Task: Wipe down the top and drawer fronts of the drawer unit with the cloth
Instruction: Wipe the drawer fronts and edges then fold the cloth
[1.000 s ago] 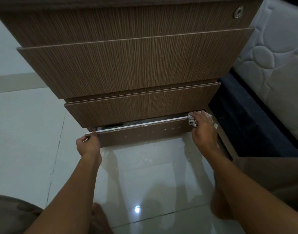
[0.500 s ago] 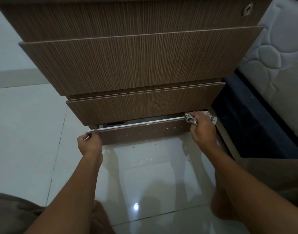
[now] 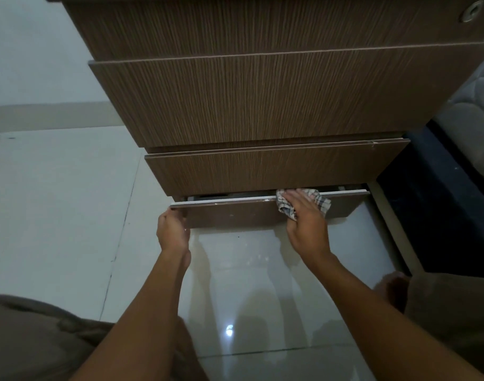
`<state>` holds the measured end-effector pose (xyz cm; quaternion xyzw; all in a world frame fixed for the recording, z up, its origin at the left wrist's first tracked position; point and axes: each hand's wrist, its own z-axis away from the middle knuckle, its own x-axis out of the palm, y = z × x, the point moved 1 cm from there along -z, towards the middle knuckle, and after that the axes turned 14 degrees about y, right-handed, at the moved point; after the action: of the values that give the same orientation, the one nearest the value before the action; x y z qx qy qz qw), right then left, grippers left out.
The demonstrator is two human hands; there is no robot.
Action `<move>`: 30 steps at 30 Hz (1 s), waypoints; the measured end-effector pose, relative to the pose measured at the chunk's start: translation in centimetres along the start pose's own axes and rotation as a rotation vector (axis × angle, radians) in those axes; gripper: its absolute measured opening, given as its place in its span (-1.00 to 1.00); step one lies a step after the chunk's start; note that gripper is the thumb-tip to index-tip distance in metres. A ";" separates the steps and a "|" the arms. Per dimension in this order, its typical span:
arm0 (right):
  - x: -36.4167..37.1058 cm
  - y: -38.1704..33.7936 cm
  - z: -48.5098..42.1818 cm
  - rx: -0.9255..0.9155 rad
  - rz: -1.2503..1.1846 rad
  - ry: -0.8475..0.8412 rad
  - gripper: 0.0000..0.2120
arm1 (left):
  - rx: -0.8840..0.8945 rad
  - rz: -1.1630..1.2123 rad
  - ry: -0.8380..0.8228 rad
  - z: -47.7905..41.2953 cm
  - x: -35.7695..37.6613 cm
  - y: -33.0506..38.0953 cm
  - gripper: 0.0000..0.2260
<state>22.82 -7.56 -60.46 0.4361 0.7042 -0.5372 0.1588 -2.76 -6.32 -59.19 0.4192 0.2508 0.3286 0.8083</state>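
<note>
The brown wood-grain drawer unit (image 3: 262, 100) fills the upper view, its top out of sight. Its bottom drawer front (image 3: 235, 214) is pulled out a little, showing a pale top edge. My left hand (image 3: 171, 229) grips the left end of that front, fingers curled over the edge. My right hand (image 3: 306, 218) presses a checked cloth (image 3: 321, 200) on the top edge of the bottom drawer front, right of its middle, fingers lying over the cloth. Part of the cloth hangs down the front below my thumb.
Glossy pale floor tiles (image 3: 56, 215) lie below and to the left. A quilted mattress (image 3: 471, 111) on a dark bed base (image 3: 433, 210) stands close on the right. A round lock (image 3: 470, 11) sits at the top drawer's right corner. My knees are at both lower corners.
My right hand has slid the cloth leftward along the bottom drawer's top edge, from the right end toward the middle. The left hand keeps its hold on the left end.
</note>
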 end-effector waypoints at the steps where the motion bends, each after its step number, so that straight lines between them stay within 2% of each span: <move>1: 0.5 -0.6 0.1 -0.010 -0.006 -0.009 -0.47 | -0.008 0.010 -0.026 0.1 -0.1 0.2 -0.77; 17: 8.1 -11.5 2.7 -0.060 -0.089 -0.201 -0.43 | -0.125 -0.025 -0.230 -1.7 -2.8 1.9 -0.47; 26: 11.3 -17.2 3.6 -0.103 -0.194 -0.308 -0.43 | -0.233 0.141 -0.327 -2.7 -3.7 1.2 -0.44; 30: 12.1 -19.8 2.9 -0.073 -0.332 -0.487 -0.46 | -0.294 0.349 -0.297 -2.4 -3.5 1.0 -0.49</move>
<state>-0.35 -5.65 -57.66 0.1674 0.7259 -0.6190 0.2487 -7.02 -7.29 -59.09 0.3778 0.0033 0.4308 0.8196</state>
